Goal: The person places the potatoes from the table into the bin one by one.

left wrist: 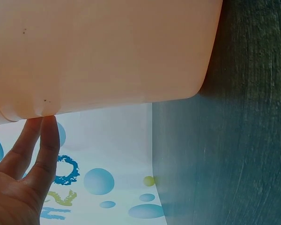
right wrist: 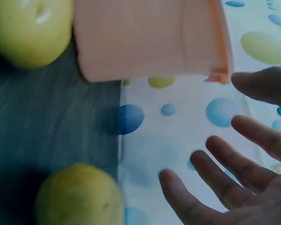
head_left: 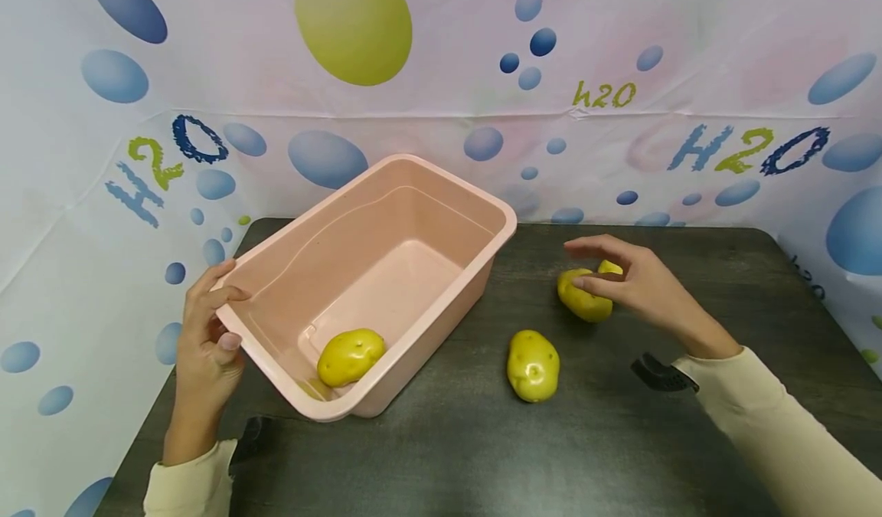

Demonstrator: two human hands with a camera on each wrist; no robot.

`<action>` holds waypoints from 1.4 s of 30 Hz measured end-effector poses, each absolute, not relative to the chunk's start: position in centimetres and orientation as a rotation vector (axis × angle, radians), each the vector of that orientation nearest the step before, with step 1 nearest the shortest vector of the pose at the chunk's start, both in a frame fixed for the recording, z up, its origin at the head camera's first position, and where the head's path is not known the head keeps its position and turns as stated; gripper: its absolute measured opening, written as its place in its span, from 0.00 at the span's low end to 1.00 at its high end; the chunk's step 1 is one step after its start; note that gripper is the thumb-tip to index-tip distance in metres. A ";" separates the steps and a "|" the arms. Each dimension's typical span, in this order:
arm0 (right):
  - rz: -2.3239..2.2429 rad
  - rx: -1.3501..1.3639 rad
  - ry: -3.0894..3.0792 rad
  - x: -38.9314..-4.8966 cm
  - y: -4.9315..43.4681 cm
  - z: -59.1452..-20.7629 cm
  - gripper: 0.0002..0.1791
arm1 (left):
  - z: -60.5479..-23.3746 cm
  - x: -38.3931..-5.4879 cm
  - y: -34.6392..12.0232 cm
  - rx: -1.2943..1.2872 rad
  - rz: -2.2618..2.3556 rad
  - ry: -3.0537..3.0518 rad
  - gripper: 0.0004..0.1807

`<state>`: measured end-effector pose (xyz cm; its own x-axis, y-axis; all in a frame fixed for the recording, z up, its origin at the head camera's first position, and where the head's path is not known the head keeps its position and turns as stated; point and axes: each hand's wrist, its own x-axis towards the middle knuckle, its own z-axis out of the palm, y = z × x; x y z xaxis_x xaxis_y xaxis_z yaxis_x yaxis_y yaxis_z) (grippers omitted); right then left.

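Note:
My left hand (head_left: 207, 341) grips the rim at the left corner of a pink plastic tub (head_left: 427, 348), which is tilted on the table. In the left wrist view, two fingers (left wrist: 49, 145) touch the tub's outer side. One yellow potato (head_left: 351, 356) lies inside the tub at its near end. My right hand (head_left: 644, 291) hovers over another potato (head_left: 582, 299), fingers spread and apart from it in the right wrist view. A further potato (head_left: 610, 267) is mostly hidden behind that hand. Between the tub and the right hand lies one more potato (head_left: 533, 365).
The dark wooden table (head_left: 468, 463) carries the tub and potatoes. A printed sheet (head_left: 455, 80) with bubbles and lettering hangs along the back and left side. Dark straps (head_left: 664, 373) sit at both wrists, next to cream sleeves (head_left: 772, 417).

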<state>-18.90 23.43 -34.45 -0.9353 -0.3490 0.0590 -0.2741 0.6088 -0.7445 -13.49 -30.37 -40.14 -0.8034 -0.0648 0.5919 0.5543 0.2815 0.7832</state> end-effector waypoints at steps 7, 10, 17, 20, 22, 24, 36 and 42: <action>-1.371 -0.461 2.808 -18.3 24.0 -36.9 0.27 | -40.1 -13.6 -30.3 -0.434 -1.538 -2.036 0.38; -1.386 -0.434 2.863 -18.1 23.9 -37.8 0.28 | -40.0 -13.7 -30.2 -0.422 -1.539 -2.035 0.39; -1.359 -0.455 2.952 -18.0 23.7 -39.5 0.30 | -40.1 -13.6 -30.2 -0.444 -1.566 -2.029 0.39; -1.308 -0.491 2.997 -18.0 23.5 -40.3 0.29 | -40.1 -13.6 -30.2 -0.460 -1.577 -2.024 0.39; -1.273 -0.522 3.027 -18.0 23.4 -40.8 0.30 | -40.1 -13.6 -30.2 -0.461 -1.578 -2.025 0.39; -1.251 -0.546 3.047 -18.0 23.3 -41.4 0.29 | -40.1 -13.6 -30.2 -0.458 -1.579 -2.028 0.39; -1.179 -0.625 3.031 -18.4 22.5 -43.4 0.32 | -40.1 -13.5 -30.3 -0.446 -1.567 -2.042 0.39; -1.116 -0.659 3.022 -18.5 22.4 -43.9 0.33 | -40.1 -13.5 -30.4 -0.447 -1.550 -2.044 0.38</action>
<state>-18.51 22.43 -43.92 -0.9094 -0.3171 0.2693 -0.4160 0.6909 -0.5912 -13.51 -30.37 -40.05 -0.8042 -0.0539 0.5919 0.5554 0.2866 0.7807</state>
